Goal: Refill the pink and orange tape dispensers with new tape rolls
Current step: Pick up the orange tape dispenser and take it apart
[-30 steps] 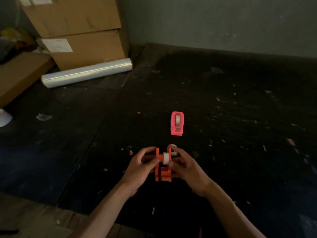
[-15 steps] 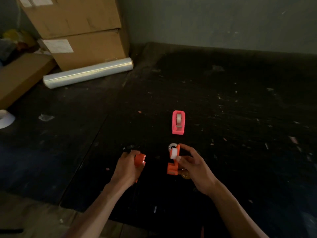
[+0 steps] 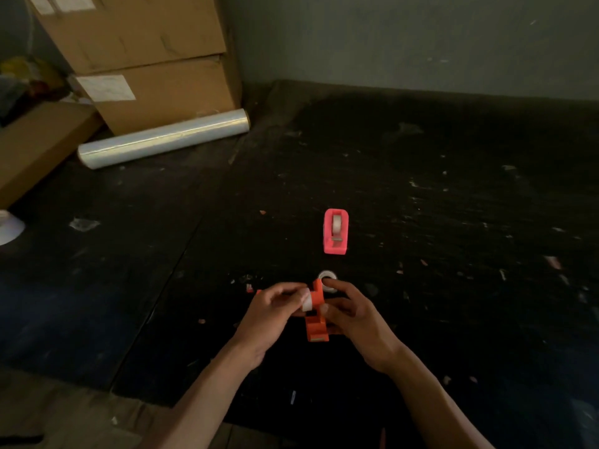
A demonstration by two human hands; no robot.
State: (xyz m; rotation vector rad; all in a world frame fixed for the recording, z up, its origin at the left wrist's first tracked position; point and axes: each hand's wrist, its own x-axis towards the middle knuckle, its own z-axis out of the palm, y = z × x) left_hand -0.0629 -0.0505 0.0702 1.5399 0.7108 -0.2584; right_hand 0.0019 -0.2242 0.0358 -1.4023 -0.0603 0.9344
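Orange plastic tape dispenser: held between both hands, long axis toward us

Orange plastic tape dispenser (image 3: pixel 317 319), lifted off the dark, littered work surface (image 3: pixel 453 205) and held directly in front of us. Its long axis runs away from us, cutter end nearest our body. A small white tape roll (image 3: pixel 307 301) sits against its left face, on the left-hand side.

Left hand (image 3: pixel 270 314): fingers curled, fingertips pinching the white roll. It is the nearer hand to the roll, so we judge the seating push comes from the left, across the dispenser's long axis.

Right hand (image 3: pixel 353 314): closed around the dispenser's right side, bracing it.

Second white tape ring (image 3: pixel 328 280): lies flat on the surface just beyond the right fingertips; whether it touches them we cannot tell.

Pink plastic tape dispenser (image 3: pixel 336 231): stands farther out, straight ahead, apart from both hands, a roll visible inside. We judge it already loaded.

Clear stretch-film roll (image 3: pixel 163 139) and stacked cardboard boxes (image 3: pixel 155 59): far left, out of play.
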